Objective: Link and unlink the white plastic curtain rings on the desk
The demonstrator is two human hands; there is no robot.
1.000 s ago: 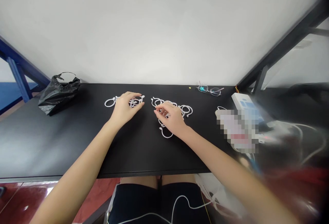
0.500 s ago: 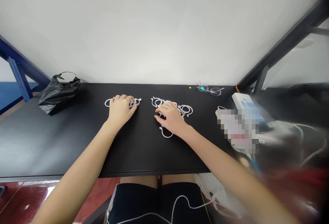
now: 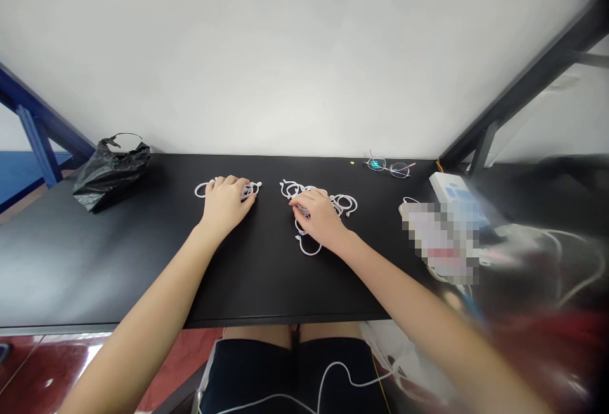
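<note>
My left hand (image 3: 227,203) lies curled over a small tangle of white plastic loops (image 3: 204,190) on the black tabletop (image 3: 118,255), hiding its middle. To the right, my right hand (image 3: 320,214) pinches into a larger tangle of similar loops (image 3: 345,203). One loop of that tangle (image 3: 309,248) sticks out towards me below the hand. The two tangles lie apart, with a strip of bare tabletop between them.
A crumpled black plastic bag (image 3: 111,176) stands at the far left of the table. Round glasses (image 3: 387,167) lie at the back edge. A white device (image 3: 451,189) and a pixelated patch (image 3: 440,243) sit at the right, with white cables beyond.
Both hands have come lower onto the loops, and their spread fingers have curled in. The right hand has drawn slightly towards the middle of its tangle.
</note>
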